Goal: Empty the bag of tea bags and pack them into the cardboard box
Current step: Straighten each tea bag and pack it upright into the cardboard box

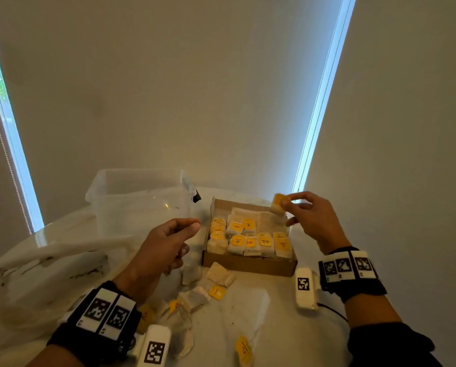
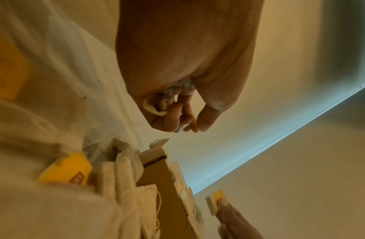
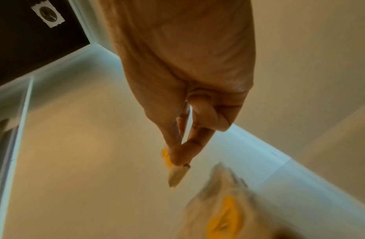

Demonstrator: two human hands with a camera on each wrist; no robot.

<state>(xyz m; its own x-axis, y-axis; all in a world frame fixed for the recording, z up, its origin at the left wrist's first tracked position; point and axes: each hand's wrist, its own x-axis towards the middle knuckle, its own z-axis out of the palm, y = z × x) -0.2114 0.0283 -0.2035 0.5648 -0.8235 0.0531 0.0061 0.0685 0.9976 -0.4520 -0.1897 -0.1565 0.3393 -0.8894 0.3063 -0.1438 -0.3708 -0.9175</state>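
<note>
1. My right hand (image 1: 310,221) pinches one tea bag (image 1: 279,204) over the cardboard box's (image 1: 248,264) far right corner
2. Only my left wrist view shows my left hand (image 2: 177,103) clutching one crumpled tea bag (image 2: 157,105)
3. One empty bag (image 1: 36,274) lies at the table's left edge

The cardboard box (image 1: 248,265) sat open on the table, shallow and brown, holding rows of tea bags (image 1: 250,238) with yellow tags — its 2 o'clock corner bare. One tea bag (image 1: 279,204) hung above that corner, off the box. Loose tea bags (image 1: 207,287) lay scattered at the box's 7 o'clock — the limp white bag (image 1: 47,271) slumped at 9 o'clock.
</note>
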